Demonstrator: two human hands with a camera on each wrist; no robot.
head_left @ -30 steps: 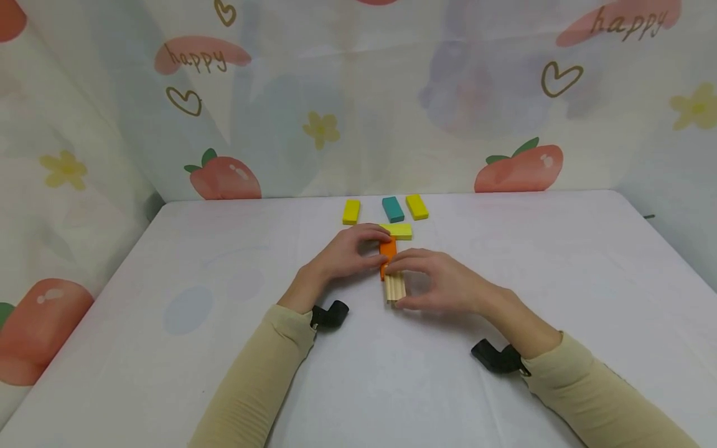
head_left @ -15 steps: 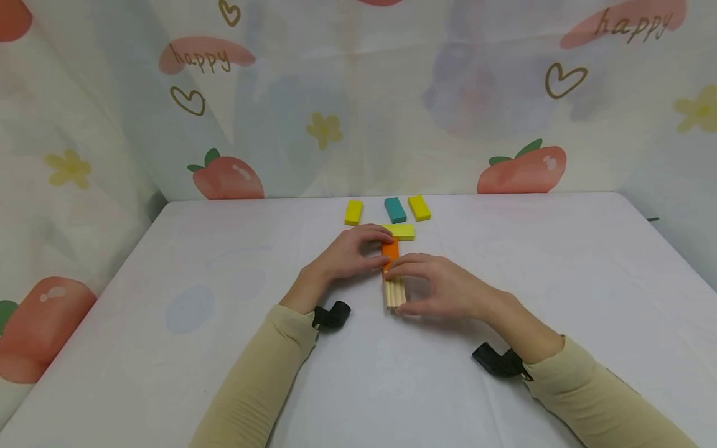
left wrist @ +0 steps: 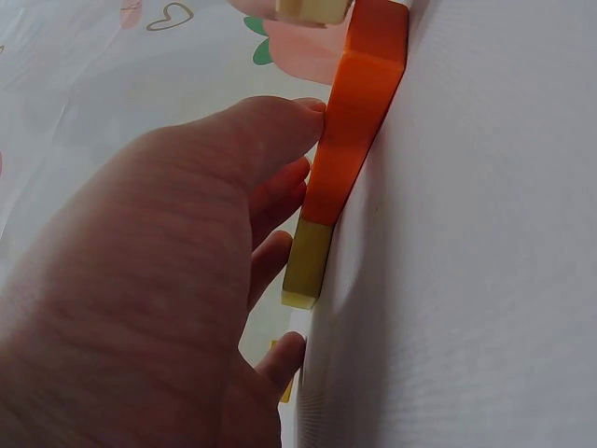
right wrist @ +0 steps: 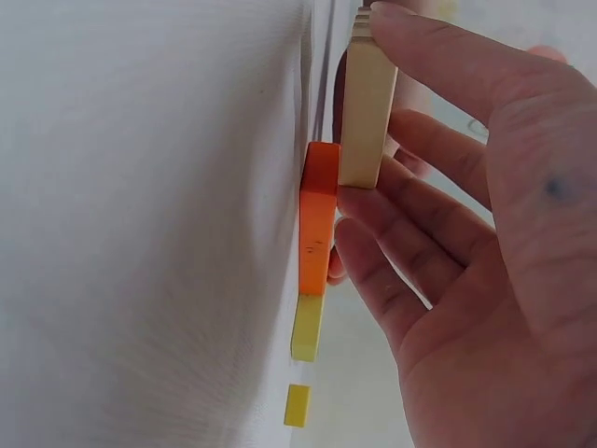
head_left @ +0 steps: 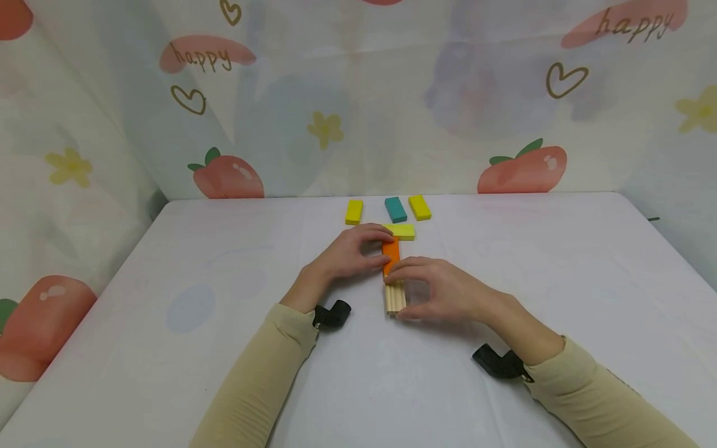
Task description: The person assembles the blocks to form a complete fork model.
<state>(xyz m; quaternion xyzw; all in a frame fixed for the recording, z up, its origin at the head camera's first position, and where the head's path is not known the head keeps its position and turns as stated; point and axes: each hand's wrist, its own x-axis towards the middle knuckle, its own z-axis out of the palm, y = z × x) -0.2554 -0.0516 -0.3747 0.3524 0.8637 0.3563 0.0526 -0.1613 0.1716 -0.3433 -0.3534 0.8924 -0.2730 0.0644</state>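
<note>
We see the orange block (head_left: 391, 252) lying flat on the white table (head_left: 336, 386). Our left hand (head_left: 355, 251) is at its left edge, loosely bent, with the thumb touching it but not wrapped round it. Our right hand (head_left: 445, 286) pinches the plain wood block (head_left: 395, 298), which is a bit higher than the orange block, by its near end. We can't tell if the two touch.

Just now, the right hand and the wood block slid a little closer to us, so more of the orange block shows. The left hand has hardly moved. We think this means the wood is being shifted along toward the orange block's near end, and isn't let go yet.

A pale yellow block (head_left: 404, 232) touches the orange block's far end, with a teal block (head_left: 396, 210) beyond.
</note>
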